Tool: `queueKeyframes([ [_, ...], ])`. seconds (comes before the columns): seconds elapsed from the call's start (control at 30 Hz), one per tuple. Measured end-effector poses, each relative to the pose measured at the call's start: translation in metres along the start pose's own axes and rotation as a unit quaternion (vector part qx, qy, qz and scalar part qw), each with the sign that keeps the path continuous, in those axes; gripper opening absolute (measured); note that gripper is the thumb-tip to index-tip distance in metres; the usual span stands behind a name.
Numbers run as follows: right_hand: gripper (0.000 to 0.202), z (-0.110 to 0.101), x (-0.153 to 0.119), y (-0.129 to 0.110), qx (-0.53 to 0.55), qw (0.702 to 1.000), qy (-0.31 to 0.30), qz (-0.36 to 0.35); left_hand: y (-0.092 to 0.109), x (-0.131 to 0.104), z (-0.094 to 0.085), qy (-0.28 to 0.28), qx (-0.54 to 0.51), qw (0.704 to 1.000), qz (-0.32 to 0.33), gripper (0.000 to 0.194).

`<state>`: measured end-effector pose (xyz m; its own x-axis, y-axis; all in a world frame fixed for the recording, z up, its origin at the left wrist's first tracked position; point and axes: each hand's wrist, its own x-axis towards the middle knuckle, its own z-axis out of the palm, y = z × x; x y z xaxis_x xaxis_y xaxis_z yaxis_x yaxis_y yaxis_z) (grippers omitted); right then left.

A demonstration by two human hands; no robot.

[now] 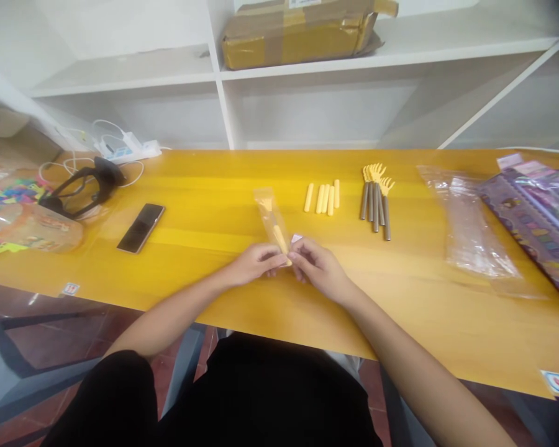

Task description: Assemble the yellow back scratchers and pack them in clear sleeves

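Note:
Between my hands is a narrow clear plastic bag (266, 200) with a yellow back scratcher (279, 236) inside, tilted with its claw end away from me. My left hand (256, 264) is closed, pinching the bag's near end. My right hand (320, 268) is also closed, its fingertips together at that same end. A small pale flap (297, 238) shows above the right fingers; I cannot tell what it belongs to. Beyond them lie several yellow handle sticks (325, 200) in a row. Further right, several grey metal rods with yellow claw heads (375, 198) are grouped together.
Flattened clear bags (475, 230) lie on the right of the yellow table (205, 180), beside a purple printed package (535, 223). A phone (141, 228), black glasses-like frame (86, 186), orange tub (51, 228) and power strip (137, 151) are left. Shelves hold a taped carton (298, 37).

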<state>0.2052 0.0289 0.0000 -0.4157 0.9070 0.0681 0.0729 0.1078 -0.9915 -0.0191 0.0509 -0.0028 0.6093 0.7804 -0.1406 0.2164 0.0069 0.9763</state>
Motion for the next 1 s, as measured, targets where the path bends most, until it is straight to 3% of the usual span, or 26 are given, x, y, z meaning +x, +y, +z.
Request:
queueKeyframes([
  [0.3, 0.032, -0.001, 0.002, -0.003, -0.094, 0.995, 0.005, -0.027, -0.006, 0.005, 0.000, -0.005, -0.063, 0.996, -0.055, 0.047],
  [0.47, 0.038, -0.001, 0.002, -0.003, -0.063, 0.998, 0.011, 0.013, -0.008, 0.005, 0.006, 0.021, -0.105, 0.994, -0.013, 0.044],
  [0.6, 0.042, -0.002, 0.000, -0.008, -0.043, 0.998, -0.011, 0.051, -0.008, 0.003, 0.009, 0.046, -0.081, 0.996, 0.003, 0.045],
  [0.77, 0.044, -0.004, -0.001, -0.010, -0.072, 0.995, -0.073, 0.018, -0.004, -0.001, 0.007, 0.057, -0.018, 0.998, 0.015, 0.041],
  [1.0, 0.048, -0.003, 0.000, -0.004, -0.085, 0.995, -0.057, -0.003, -0.003, -0.001, 0.006, 0.023, -0.030, 0.999, 0.013, 0.046],
])
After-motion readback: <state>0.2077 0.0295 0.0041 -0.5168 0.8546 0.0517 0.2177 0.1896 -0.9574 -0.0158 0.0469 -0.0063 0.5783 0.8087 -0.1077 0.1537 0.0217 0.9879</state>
